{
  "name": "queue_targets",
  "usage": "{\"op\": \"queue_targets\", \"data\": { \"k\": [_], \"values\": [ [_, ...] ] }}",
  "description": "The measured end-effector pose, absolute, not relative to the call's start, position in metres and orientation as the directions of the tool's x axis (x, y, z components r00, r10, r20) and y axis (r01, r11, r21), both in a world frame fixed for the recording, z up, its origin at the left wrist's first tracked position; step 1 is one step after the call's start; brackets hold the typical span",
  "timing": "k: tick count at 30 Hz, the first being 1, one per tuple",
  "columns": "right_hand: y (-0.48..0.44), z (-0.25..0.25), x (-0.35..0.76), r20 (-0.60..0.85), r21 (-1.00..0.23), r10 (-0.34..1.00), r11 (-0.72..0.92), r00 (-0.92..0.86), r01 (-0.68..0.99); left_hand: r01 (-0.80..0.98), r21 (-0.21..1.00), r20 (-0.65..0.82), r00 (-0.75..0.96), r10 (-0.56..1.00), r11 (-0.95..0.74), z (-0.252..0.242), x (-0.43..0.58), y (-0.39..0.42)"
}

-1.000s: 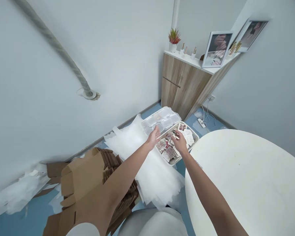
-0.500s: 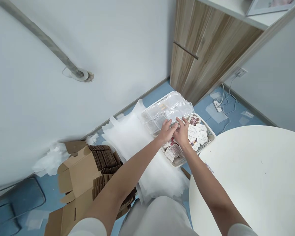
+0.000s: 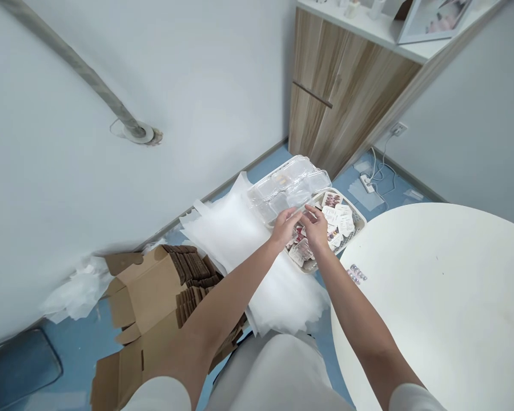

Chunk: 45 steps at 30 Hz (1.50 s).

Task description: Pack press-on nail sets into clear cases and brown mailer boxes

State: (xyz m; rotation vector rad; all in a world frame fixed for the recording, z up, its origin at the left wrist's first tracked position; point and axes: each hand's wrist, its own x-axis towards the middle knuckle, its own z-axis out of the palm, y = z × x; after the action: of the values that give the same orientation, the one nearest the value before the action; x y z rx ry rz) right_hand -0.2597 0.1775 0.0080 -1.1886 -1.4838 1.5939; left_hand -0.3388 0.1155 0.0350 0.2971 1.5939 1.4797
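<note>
My left hand (image 3: 284,227) and my right hand (image 3: 316,229) are close together over the border between two baskets, fingers curled inward and nearly meeting. Something clear seems to be between the fingertips, too small and see-through to name. Under and beside my right hand is a pale plastic basket (image 3: 361,227) with white cards (image 3: 346,222) and small packs of press-on nails (image 3: 332,200). Just beyond my hands, clear plastic boxes (image 3: 297,177) fill a second basket, whose sides are mostly hidden.
A round white table (image 3: 445,297) stands at right, with a set of press-on nails (image 3: 356,274) near its edge. White foam sheets (image 3: 227,228) lie below the baskets. Folded cardboard boxes (image 3: 154,297) are at left. A wooden cabinet (image 3: 312,114) and a power strip (image 3: 367,183) are beyond.
My view has shifted a little, so more of the cabinet top and the nails on the table show. Both hands stay together over the baskets, with fingers slightly more curled.
</note>
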Motion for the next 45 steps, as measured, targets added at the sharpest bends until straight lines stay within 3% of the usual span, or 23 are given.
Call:
{"op": "queue_targets", "data": {
  "k": [6, 10, 12, 16, 20, 25, 30, 41, 45],
  "values": [
    [0.118, 0.042, -0.216, -0.160, -0.984, 0.927, -0.122, -0.339, 0.130, -0.390, 0.877, -0.477, -0.634, 0.609, 0.282, 0.067, -0.303, 0.059],
    [0.070, 0.066, -0.158, -0.128, -0.990, 0.939, -0.102, -0.319, 0.098, -0.305, 0.899, -0.438, -0.596, 0.673, 0.315, 0.082, -0.279, 0.011],
    [0.047, 0.080, -0.124, -0.136, -0.990, 0.929, -0.119, -0.346, 0.070, -0.263, 0.918, -0.390, -0.475, 0.789, 0.296, 0.087, -0.266, -0.008],
    [0.007, 0.108, -0.058, -0.214, -0.977, 0.891, -0.187, -0.400, 0.106, -0.196, 0.930, -0.328, -0.068, 0.942, 0.310, 0.100, -0.232, -0.031],
    [-0.023, 0.122, -0.006, -0.215, -0.977, 0.950, -0.206, -0.227, 0.062, -0.173, 0.902, -0.360, 0.203, 0.911, 0.395, 0.111, -0.185, -0.043],
    [-0.053, 0.115, 0.046, -0.249, -0.968, 0.968, -0.248, 0.016, -0.037, -0.186, 0.855, -0.398, 0.361, 0.843, 0.483, 0.115, -0.126, -0.049],
    [-0.075, 0.102, 0.101, -0.342, -0.928, 0.930, -0.311, 0.138, -0.206, -0.177, 0.826, -0.436, 0.403, 0.805, 0.535, 0.106, -0.072, -0.040],
    [-0.053, 0.071, 0.183, -0.522, -0.788, 0.853, -0.481, 0.001, -0.383, -0.262, 0.758, -0.556, 0.218, 0.802, 0.597, 0.073, 0.022, -0.019],
    [-0.038, 0.061, 0.190, -0.552, -0.769, 0.834, -0.515, -0.013, -0.378, -0.303, 0.750, -0.574, 0.145, 0.806, 0.588, 0.067, 0.044, -0.013]
  ]
}}
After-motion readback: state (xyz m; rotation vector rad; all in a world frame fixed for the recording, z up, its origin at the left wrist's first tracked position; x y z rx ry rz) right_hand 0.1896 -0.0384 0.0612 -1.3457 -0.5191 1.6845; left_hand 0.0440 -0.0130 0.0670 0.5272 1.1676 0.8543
